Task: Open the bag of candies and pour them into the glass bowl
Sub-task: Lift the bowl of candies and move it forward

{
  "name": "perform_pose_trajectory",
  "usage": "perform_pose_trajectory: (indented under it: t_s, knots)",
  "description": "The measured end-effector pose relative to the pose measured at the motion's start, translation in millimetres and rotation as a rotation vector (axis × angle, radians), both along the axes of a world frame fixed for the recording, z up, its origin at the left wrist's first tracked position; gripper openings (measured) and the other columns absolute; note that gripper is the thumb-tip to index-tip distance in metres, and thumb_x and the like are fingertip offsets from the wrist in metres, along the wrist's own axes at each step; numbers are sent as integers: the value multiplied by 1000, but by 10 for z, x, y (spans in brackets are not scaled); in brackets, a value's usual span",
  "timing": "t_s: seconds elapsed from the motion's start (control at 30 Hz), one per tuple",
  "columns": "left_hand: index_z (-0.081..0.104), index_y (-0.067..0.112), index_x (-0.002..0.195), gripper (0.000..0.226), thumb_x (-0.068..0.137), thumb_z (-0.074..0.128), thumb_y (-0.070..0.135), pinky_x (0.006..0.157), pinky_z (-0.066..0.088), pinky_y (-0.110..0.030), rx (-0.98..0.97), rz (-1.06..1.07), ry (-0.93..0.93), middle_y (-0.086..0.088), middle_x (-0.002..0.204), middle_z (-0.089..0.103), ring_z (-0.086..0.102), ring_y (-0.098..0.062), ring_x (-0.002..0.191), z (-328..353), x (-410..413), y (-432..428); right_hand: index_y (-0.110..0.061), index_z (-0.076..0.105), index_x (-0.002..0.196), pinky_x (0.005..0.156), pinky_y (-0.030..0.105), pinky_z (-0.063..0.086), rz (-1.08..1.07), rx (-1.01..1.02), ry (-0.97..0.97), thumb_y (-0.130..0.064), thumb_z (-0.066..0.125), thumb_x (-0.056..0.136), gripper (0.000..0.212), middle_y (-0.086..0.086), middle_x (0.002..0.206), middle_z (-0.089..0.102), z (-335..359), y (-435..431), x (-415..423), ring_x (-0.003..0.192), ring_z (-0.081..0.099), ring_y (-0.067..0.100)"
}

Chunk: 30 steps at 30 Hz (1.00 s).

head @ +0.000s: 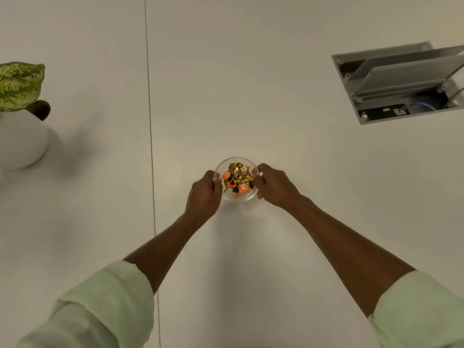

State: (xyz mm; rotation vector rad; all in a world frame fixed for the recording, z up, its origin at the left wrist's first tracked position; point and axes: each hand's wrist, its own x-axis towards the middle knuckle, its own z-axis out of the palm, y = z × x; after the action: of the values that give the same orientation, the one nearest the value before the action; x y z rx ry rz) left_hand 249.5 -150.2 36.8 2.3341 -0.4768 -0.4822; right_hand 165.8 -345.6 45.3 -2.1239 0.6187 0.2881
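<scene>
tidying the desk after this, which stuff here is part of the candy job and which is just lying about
Part of the job:
glass bowl, held by left hand and right hand
wrapped candies inside it

Just lying about:
potted plant in white pot
open cable hatch in the table

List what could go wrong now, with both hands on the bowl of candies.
The left hand and right hand grip the glass bowl only at its sides; smooth glass might slip if lifted. The wrapped candies are heaped, so a tilt could spill some onto the white table.
</scene>
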Motion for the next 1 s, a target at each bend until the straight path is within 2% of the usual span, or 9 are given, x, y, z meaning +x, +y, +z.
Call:
perform_pose_trajectory:
  t_s: [0.2,0.33,0.47,0.57,0.87,1.0]
  knots:
    - [60,3,103,37,107,38,32,72,57,-52,-20,37,-42,-16,83,73,71,-34,77,5,899,-455,-10,58,114,58,31,57,-82,-14,-42,-30,43,106,27,11,85,73,-11,-356,907,69,76,23]
    - [60,4,108,38,107,37,34,78,57,-52,-4,74,-27,-17,90,73,71,-35,84,-71,1337,-680,-9,59,112,52,25,50,-85,-34,-56,-28,42,106,26,11,83,72,-83,-532,1376,65,72,22]
    - [61,2,109,38,106,38,32,79,57,-53,-10,85,-20,-18,93,73,71,-36,85,-143,1611,-794,-6,59,112,64,40,59,-73,-56,-43,-28,40,106,29,15,89,74,-143,-633,1674,74,76,30]
    - [61,2,108,38,106,38,31,79,57,-53,-10,104,-4,-19,92,73,71,-36,83,-239,1809,-857,-5,58,109,72,46,60,-65,-65,-34,-28,39,106,30,17,90,75,-229,-681,1895,75,76,33]
    - [61,2,104,38,106,38,31,79,56,-53,-9,135,12,-18,92,73,70,-37,85,-465,2086,-900,-5,59,107,74,47,62,-69,-74,-11,-30,41,105,31,17,84,76,-402,-721,2219,73,76,33]
    - [61,3,104,38,106,38,33,78,56,-53,-33,153,26,-18,91,73,71,-36,84,-507,2107,-898,-6,60,109,71,42,60,-69,-71,-12,-32,42,106,32,15,84,76,-409,-726,2246,70,75,30]
